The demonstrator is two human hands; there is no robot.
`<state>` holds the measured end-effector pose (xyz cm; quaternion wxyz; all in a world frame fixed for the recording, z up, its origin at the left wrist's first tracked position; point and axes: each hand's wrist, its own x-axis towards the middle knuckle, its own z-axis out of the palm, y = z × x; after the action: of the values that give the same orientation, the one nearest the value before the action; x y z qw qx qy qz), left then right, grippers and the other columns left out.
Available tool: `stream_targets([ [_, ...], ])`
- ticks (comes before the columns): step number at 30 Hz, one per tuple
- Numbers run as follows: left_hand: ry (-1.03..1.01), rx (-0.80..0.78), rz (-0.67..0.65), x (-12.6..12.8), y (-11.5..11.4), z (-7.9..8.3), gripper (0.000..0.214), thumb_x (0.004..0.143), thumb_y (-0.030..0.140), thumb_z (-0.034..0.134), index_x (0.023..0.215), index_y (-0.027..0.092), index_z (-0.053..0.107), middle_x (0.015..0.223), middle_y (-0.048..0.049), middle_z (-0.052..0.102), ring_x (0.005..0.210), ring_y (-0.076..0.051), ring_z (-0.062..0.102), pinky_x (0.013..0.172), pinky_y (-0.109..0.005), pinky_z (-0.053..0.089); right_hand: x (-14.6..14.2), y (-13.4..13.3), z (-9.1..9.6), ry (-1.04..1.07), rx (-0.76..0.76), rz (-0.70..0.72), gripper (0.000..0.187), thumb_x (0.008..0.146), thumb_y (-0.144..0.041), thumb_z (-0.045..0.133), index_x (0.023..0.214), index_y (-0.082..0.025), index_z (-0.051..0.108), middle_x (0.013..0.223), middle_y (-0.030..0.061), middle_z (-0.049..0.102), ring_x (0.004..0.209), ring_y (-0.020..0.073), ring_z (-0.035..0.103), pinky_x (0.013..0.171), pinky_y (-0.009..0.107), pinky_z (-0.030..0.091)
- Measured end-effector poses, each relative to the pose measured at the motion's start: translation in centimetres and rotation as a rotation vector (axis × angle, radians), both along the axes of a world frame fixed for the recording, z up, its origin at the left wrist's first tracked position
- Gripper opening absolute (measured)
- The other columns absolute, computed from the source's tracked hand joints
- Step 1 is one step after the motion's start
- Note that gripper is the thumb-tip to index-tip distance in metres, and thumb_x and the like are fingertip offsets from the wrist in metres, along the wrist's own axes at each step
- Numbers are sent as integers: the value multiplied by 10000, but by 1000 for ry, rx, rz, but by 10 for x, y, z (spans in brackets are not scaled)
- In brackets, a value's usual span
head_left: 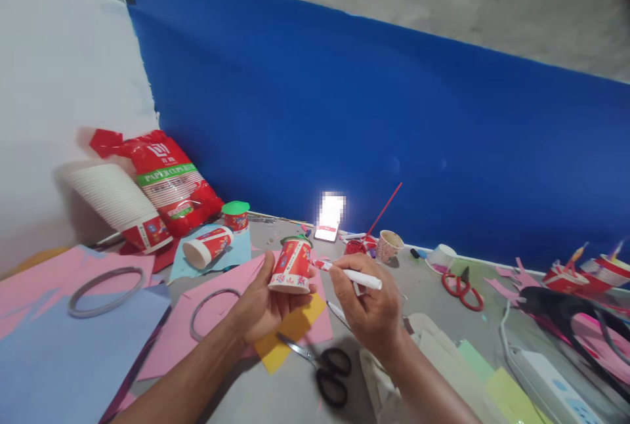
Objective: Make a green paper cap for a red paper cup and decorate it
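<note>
My left hand (260,309) is closed around a red paper cup (291,265), held on its side above the table with a green disc at its far end. My right hand (367,302) grips a white marker pen (357,275), and its red tip touches the cup's right side. Below the hands lie black-handled scissors (322,365) on yellow and pink paper (290,332).
A stack of paper cups (121,204) and a red cup bag (165,178) lean at the left wall. Tape rings (103,289), coloured sheets, another cup lying down (207,245), red scissors (460,287), a lit phone (329,217) and a power strip (546,378) crowd the table.
</note>
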<state>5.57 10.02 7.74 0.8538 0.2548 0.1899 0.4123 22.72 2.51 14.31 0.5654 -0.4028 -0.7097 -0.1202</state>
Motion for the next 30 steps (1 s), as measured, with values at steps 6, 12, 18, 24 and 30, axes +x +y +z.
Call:
stream_targets([
  [6, -10, 86, -52, -5, 1, -7, 545, 739, 539, 851, 1052, 99, 772, 951, -148, 822, 842, -281, 793, 772, -345, 637, 3, 3, -3, 2, -20, -9, 128, 973, -202, 611, 865, -187, 678, 716, 6, 710, 594, 135, 650, 579, 241, 473],
  [12, -5, 131, -91, -4, 0, -9, 531, 722, 534, 869, 1026, 106, 795, 903, -134, 821, 813, -253, 789, 770, -316, 634, 2, 3, -1, 0, -27, 30, 133, 979, -201, 604, 864, -191, 669, 726, 8, 717, 613, 141, 663, 587, 242, 477],
  [18, -19, 148, -64, -3, -1, -8, 478, 726, 484, 886, 1039, 132, 803, 922, -101, 821, 795, -229, 778, 752, -314, 637, 1, -1, 2, -28, -45, 69, 163, 963, -172, 588, 815, -193, 653, 690, 0, 705, 569, 128, 636, 549, 233, 459],
  [24, -43, 179, -79, -3, -1, -11, 435, 753, 474, 869, 1021, 136, 810, 935, -93, 822, 812, -232, 777, 742, -310, 634, -1, -2, 4, -33, -17, 102, 158, 959, -150, 585, 820, -192, 647, 716, 7, 722, 617, 130, 666, 597, 226, 488],
  [30, 5, 189, -61, -4, -1, -16, 453, 761, 486, 861, 1046, 139, 798, 916, -106, 815, 847, -256, 776, 787, -349, 630, 0, 0, 1, -3, 0, -6, 159, 966, -175, 593, 821, -189, 657, 680, -1, 695, 566, 126, 635, 567, 229, 473],
])
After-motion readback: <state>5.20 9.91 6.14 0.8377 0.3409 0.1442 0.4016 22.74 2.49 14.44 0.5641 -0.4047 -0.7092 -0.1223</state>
